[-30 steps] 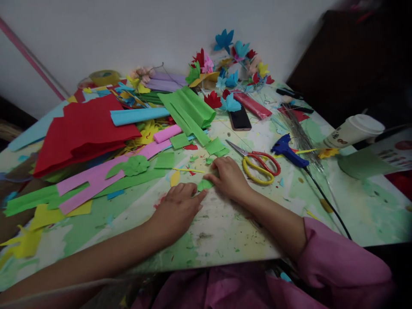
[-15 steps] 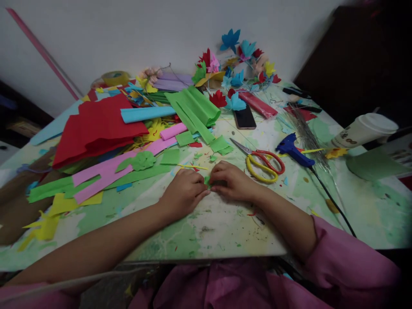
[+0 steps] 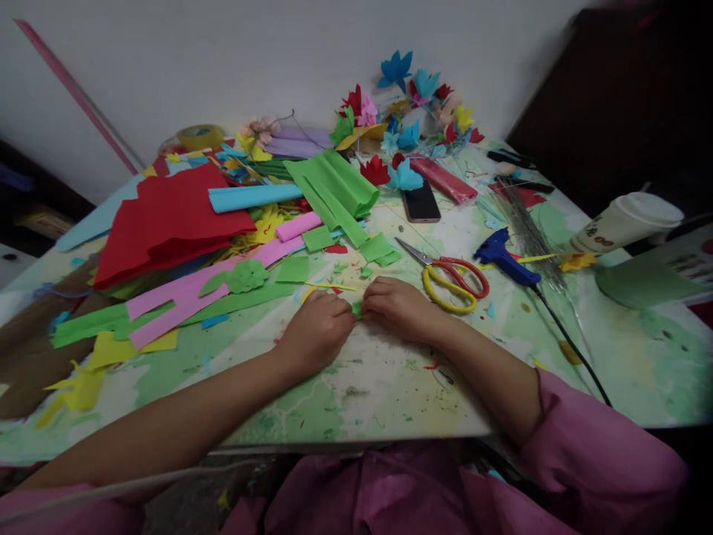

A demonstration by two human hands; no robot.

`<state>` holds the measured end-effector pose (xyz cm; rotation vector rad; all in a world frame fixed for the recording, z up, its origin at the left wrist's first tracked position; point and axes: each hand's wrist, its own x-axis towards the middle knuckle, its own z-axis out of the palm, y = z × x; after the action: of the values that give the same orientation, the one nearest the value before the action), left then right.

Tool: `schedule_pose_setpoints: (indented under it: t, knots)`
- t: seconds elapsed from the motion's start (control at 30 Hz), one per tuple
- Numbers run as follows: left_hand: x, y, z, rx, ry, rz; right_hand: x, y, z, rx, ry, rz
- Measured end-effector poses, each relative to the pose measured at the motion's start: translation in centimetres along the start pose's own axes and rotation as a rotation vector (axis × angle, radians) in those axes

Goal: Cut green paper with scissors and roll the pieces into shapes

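Close together near the middle of the table, my left hand (image 3: pixel 318 334) and my right hand (image 3: pixel 402 310) both have their fingers closed on one small piece of green crepe paper (image 3: pixel 357 308). Most of that piece is hidden by the fingers; only a bit shows between them. Scissors (image 3: pixel 450 282) with one red and one yellow handle lie just beyond my right hand. A thin yellow paper strip (image 3: pixel 331 286) and green paper squares (image 3: pixel 293 269) rest beyond my left hand.
Red crepe paper (image 3: pixel 172 223) and other coloured sheets pile up at left. Paper flowers (image 3: pixel 409 134) stand at the back, near a phone (image 3: pixel 422 202). A blue glue gun (image 3: pixel 506 256) with a cord, wires (image 3: pixel 538 223) and a lidded cup (image 3: pixel 624 223) are at right.
Both hands stay together on the green piece, with the fingers shifted slightly and the left fingers curled in more. The whole view has moved a little.
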<state>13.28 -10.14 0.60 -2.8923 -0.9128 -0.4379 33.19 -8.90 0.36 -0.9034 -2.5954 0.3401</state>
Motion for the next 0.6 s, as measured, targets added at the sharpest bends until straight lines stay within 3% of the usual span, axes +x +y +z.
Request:
schedule_pose_setpoints:
  t: [0.43, 0.6]
  knots:
    - [-1.4, 2.2, -1.1, 0.088, -0.242, -0.019, -0.5, 0.2, -0.9, 0.151, -0.034, 0.064]
    - [-1.5, 2.1, -1.4, 0.015, -0.266, -0.081, 0.1, -0.6, 0.1, 0.062, -0.014, 0.214]
